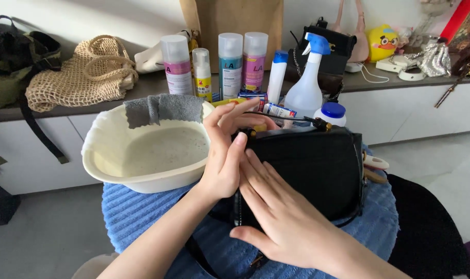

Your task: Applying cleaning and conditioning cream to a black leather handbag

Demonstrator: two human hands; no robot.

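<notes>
Both hands are set on a black leather handbag (317,170) laid flat on a blue towel (137,212).

Right hand (286,217) is spread open and pressed flat on the bag's front, seemingly to steady it; left hand (227,155) is curled at the bag's top-left edge, fingertips pinched near the gold hardware, exact grip hidden. Bag is held directly under both hands. Cream basin (147,155) of cloudy water with a grey cloth (162,109) on its rim is kept just beside, left; spray bottle (306,77) and cans (242,62) behind.
</notes>
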